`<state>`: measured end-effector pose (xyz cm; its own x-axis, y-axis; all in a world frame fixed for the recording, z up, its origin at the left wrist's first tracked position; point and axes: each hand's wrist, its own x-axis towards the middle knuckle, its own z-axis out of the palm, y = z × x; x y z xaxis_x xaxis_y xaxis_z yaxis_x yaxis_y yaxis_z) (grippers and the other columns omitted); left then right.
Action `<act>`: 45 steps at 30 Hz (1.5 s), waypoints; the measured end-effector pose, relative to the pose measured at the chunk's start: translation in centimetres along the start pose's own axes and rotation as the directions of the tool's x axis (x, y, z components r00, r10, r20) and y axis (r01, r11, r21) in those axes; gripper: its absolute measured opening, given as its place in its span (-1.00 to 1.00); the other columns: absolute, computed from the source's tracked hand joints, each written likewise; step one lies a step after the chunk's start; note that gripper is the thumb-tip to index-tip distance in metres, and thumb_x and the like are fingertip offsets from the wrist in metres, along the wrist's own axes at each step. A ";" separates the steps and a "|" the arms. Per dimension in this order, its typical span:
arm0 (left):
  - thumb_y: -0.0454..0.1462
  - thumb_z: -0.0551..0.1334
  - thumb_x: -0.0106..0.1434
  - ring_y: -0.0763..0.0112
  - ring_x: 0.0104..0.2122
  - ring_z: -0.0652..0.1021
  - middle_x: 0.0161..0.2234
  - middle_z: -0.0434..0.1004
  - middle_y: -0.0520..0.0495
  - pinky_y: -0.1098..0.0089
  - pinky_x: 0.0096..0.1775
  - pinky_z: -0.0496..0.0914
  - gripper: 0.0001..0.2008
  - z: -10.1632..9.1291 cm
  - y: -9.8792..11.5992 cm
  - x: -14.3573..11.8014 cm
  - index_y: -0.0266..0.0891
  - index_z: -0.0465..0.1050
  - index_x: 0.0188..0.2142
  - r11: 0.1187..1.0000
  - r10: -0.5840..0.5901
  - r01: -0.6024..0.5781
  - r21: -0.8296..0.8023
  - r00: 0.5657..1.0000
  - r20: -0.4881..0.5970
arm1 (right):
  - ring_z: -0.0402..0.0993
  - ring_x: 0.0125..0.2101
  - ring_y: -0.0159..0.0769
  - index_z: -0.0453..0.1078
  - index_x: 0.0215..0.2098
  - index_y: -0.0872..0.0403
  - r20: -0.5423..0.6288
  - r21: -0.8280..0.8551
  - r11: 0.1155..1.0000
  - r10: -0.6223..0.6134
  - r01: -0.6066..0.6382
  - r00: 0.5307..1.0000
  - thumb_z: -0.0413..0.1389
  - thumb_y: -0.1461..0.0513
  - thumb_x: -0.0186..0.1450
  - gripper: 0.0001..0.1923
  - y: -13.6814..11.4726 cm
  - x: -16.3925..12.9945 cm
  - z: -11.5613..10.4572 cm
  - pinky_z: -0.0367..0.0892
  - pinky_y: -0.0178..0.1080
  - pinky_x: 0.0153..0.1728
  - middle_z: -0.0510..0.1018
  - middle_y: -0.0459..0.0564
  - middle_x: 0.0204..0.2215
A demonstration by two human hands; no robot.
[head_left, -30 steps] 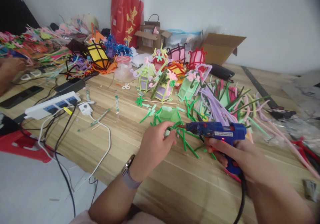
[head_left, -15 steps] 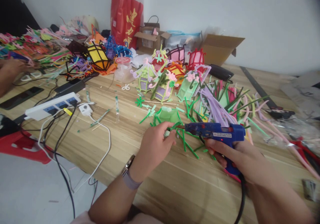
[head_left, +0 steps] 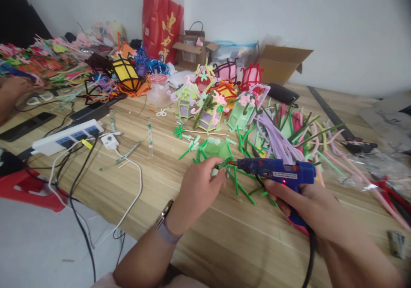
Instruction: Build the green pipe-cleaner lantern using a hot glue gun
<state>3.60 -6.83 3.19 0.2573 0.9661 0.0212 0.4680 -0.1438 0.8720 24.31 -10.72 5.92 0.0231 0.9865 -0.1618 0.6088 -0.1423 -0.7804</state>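
Observation:
My right hand (head_left: 298,200) is wrapped round the handle of a blue hot glue gun (head_left: 272,170), its red light lit. The gun's nozzle points left and meets a small green pipe-cleaner piece (head_left: 221,165), pinched between the thumb and fingers of my left hand (head_left: 205,181). Whether nozzle and piece touch, I cannot tell. Just behind my left fingers lies a light green lantern frame (head_left: 214,148) edged in darker green. Loose green pipe cleaners (head_left: 236,181) lie under and beside the nozzle.
Finished pipe-cleaner lanterns (head_left: 208,112) stand behind my hands. A bundle of lilac pipe cleaners (head_left: 278,138) lies to the right. At left are a white power strip (head_left: 69,137) with cables and a phone (head_left: 27,126). Another person's hand (head_left: 14,91) is at the far left.
The glue gun has shifted very slightly at the nozzle end. Otherwise both hands keep their places and grips.

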 end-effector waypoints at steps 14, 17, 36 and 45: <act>-0.19 0.12 0.29 0.41 -0.56 0.52 -0.54 0.60 0.04 0.46 -0.47 0.28 -0.73 0.0 -0.1 0.0 -0.19 0.52 -0.12 1.000 0.002 -0.002 0.001 1.000 -0.006 | 0.16 -0.79 -0.43 0.22 -0.77 0.01 -0.020 0.003 1.000 0.007 -0.007 1.000 0.05 -0.29 0.14 -0.35 0.5 0.0 0.1 0.09 -0.33 -0.77 0.32 -0.08 -0.84; -0.19 0.12 0.29 0.42 -0.57 0.50 -0.53 0.60 0.04 0.46 -0.48 0.26 -0.73 0.0 0.0 0.0 -0.20 0.53 -0.12 1.000 0.009 -0.009 0.007 1.000 -0.010 | 0.18 -0.78 -0.42 0.22 -0.78 0.01 -0.015 -0.010 1.000 0.001 -0.001 1.000 0.05 -0.28 0.15 -0.36 0.7 0.0 0.1 0.10 -0.33 -0.76 0.33 -0.07 -0.84; -0.20 0.13 0.30 0.44 -0.61 0.46 -0.55 0.59 0.06 0.45 -0.47 0.26 -0.72 0.1 -0.1 -0.1 -0.19 0.52 -0.09 1.000 0.001 -0.001 0.012 1.000 -0.010 | 0.11 -0.81 -0.45 0.18 -0.82 0.00 -0.044 -0.042 0.998 -0.042 0.040 0.998 0.07 -0.19 0.18 -0.39 0.2 -0.2 0.1 0.04 -0.30 -0.76 0.25 -0.10 -0.87; -0.19 0.12 0.30 0.43 -0.61 0.47 -0.55 0.59 0.04 0.44 -0.46 0.27 -0.71 0.1 -0.1 0.0 -0.21 0.52 -0.08 1.000 0.006 -0.005 0.015 1.000 -0.008 | 0.11 -0.79 -0.43 0.15 -0.80 -0.01 -0.090 -0.045 0.999 -0.014 0.010 0.996 0.09 -0.20 0.16 -0.40 -0.9 -0.6 0.4 0.06 -0.28 -0.72 0.24 -0.12 -0.86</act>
<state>3.64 -6.82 3.08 0.2529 0.9670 0.0301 0.4794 -0.1523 0.8643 23.45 -11.20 6.52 0.0858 0.9916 -0.0965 0.6439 -0.1290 -0.7541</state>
